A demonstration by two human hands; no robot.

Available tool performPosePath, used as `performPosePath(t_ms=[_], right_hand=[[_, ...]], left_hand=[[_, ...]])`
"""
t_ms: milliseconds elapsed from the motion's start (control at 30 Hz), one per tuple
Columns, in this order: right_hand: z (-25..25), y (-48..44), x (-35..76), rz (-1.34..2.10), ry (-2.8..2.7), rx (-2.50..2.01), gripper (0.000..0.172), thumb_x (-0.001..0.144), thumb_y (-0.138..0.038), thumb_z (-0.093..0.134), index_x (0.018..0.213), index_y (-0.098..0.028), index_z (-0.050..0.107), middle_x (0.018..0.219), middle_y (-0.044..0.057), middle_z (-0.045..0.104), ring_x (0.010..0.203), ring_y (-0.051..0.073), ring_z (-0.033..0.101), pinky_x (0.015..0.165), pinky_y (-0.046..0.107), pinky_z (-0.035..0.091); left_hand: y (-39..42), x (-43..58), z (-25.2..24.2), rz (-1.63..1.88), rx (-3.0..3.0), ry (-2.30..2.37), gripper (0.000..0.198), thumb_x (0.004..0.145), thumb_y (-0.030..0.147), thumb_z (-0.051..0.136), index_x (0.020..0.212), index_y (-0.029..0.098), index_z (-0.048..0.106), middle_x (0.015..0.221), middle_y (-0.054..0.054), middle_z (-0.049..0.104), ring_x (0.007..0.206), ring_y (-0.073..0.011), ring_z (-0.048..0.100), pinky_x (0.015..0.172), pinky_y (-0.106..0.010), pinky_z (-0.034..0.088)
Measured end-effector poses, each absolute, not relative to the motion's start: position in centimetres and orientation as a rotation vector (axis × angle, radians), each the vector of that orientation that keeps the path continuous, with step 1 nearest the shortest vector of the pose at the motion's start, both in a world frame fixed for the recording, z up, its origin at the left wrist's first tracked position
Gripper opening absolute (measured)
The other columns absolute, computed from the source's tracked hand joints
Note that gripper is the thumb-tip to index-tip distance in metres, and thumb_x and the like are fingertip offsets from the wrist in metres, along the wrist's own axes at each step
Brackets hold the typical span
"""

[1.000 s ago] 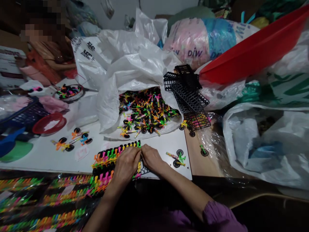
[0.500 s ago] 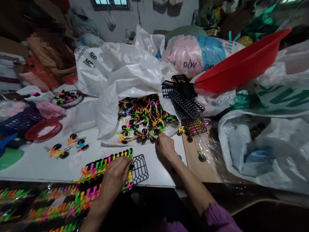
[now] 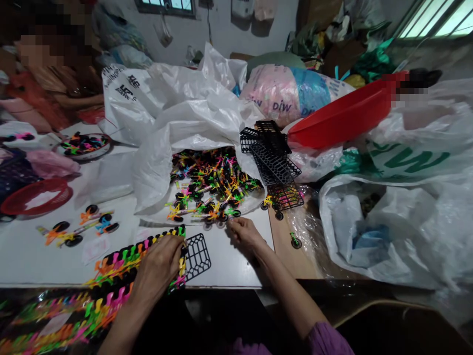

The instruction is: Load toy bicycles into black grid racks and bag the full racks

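My left hand (image 3: 159, 260) is closed over the right end of a row of bright toy bicycles (image 3: 125, 251), which sit side by side on a black plastic grid tray (image 3: 198, 254). The tray's bare end sticks out to the right of my fingers. My right hand (image 3: 244, 235) pinches a small toy bicycle at the front edge of the loose pile; its wheels (image 3: 220, 224) are blurred. That pile of toy bicycles (image 3: 207, 182) spills from the mouth of a large white sack (image 3: 155, 162). My fingers partly hide what each hand grips.
Black grid trays (image 3: 273, 158) are stacked right of the sack. A red basin (image 3: 343, 118) leans behind them, with an open white bag (image 3: 332, 217) at right. Several loose toys (image 3: 74, 229) and a red basket (image 3: 37, 197) lie left. Another person (image 3: 55, 79) sits at far left.
The view has swung slightly right, so things sit further left. My right hand has drawn a toy bicycle slightly away from the pile's edge. My left hand stays on the tray's row.
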State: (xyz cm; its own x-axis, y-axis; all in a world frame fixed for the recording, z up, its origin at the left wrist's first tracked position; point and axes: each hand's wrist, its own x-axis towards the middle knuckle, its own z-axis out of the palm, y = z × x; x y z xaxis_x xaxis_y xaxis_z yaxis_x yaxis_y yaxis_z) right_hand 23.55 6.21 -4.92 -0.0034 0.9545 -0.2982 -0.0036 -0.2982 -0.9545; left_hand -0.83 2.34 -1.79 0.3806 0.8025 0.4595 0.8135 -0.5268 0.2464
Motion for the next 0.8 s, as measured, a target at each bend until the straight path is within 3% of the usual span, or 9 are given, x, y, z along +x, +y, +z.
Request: performPosePath(t_ms=[133, 300, 533, 700, 800], right_hand=[[-4.3, 5.2, 23.0, 1.102, -1.325, -1.554, 0.029, 0.079, -0.042, 0.049, 0.091, -0.016, 0.057, 0.061, -0.001, 0.056, 0.047, 0.010, 0.046, 0.047, 0.021, 0.034], [-2.9, 5.1, 24.7, 0.645, -1.707, -1.680, 0.025, 0.084, -0.038, 0.046, 0.088, -0.018, 0.061, 0.070, 0.002, 0.062, 0.064, 0.014, 0.053, 0.058, 0.022, 0.034], [-2.9, 5.6, 26.1, 0.622, -1.749, -1.821, 0.036, 0.090, -0.043, 0.039, 0.081, -0.017, 0.062, 0.066, 0.002, 0.061, 0.060, 0.013, 0.052, 0.055, 0.022, 0.031], [-3.5, 3.9, 25.0, 0.528, -2.035, -1.914, 0.040, 0.091, -0.045, 0.036, 0.085, -0.016, 0.063, 0.084, 0.008, 0.062, 0.074, 0.016, 0.055, 0.063, 0.025, 0.032], [-3.4, 3.8, 24.8, 0.464, -2.185, -1.889, 0.032, 0.090, -0.041, 0.042, 0.090, -0.016, 0.062, 0.089, 0.009, 0.060, 0.081, 0.018, 0.054, 0.068, 0.026, 0.034]], left_hand=[[2.5, -0.8, -1.5, -0.822, -2.630, -1.562, 0.014, 0.087, 0.022, 0.041, 0.091, 0.018, 0.054, 0.082, -0.005, 0.061, 0.077, -0.0191, 0.058, 0.072, -0.032, 0.046], [2.5, -0.7, -1.2, -0.807, -2.631, -1.590, 0.015, 0.087, 0.024, 0.041, 0.090, 0.018, 0.054, 0.081, -0.005, 0.060, 0.076, -0.0189, 0.057, 0.071, -0.032, 0.046], [2.4, -0.6, -1.1, -0.811, -2.617, -1.601, 0.016, 0.087, 0.025, 0.040, 0.089, 0.018, 0.055, 0.079, -0.005, 0.060, 0.075, -0.0191, 0.057, 0.070, -0.032, 0.046], [2.0, -0.9, -0.9, -0.789, -2.675, -1.574, 0.017, 0.088, 0.025, 0.041, 0.090, 0.018, 0.056, 0.082, -0.006, 0.060, 0.077, -0.0186, 0.057, 0.072, -0.031, 0.045], [2.2, -1.1, -0.9, -0.760, -2.690, -1.593, 0.017, 0.088, 0.025, 0.041, 0.090, 0.018, 0.056, 0.081, -0.005, 0.060, 0.077, -0.0178, 0.057, 0.072, -0.030, 0.045]])
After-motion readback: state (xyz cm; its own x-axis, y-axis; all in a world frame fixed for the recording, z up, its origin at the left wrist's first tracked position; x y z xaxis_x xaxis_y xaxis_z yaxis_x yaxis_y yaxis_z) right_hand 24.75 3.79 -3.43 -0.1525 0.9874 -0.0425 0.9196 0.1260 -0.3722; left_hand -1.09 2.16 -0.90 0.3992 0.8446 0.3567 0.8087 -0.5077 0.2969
